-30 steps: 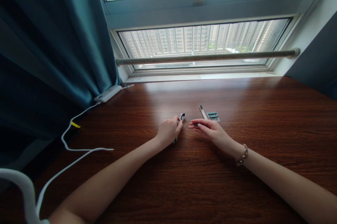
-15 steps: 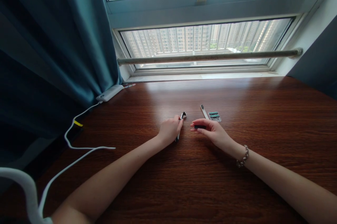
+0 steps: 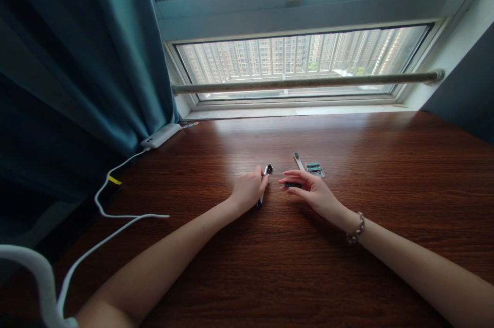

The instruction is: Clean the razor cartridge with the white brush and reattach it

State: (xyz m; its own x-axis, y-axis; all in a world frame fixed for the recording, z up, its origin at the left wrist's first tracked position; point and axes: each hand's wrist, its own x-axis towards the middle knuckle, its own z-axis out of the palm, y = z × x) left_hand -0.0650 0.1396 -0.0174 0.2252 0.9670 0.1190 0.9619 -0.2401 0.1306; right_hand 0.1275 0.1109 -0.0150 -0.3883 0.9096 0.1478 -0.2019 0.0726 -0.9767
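While the left hand (image 3: 248,188) is gripping a razor handle (image 3: 267,169), the right hand (image 3: 314,190) is pinching a black piece (image 3: 292,185), both things sitting apart.

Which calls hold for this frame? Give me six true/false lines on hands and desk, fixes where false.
1. The left hand holds a slim tool with a dark head. True.
2. A bracelet circles the wrist of the right hand. True.
3. The right hand has nothing in its fingers. False: a small dark piece is between its thumb and fingers.
4. A clear case with teal strips lies on the brown tabletop. True.
5. The two hands are touching. False: a gap shows between them.
6. The clear case is in the left hand. False: it lies just beyond the right hand.
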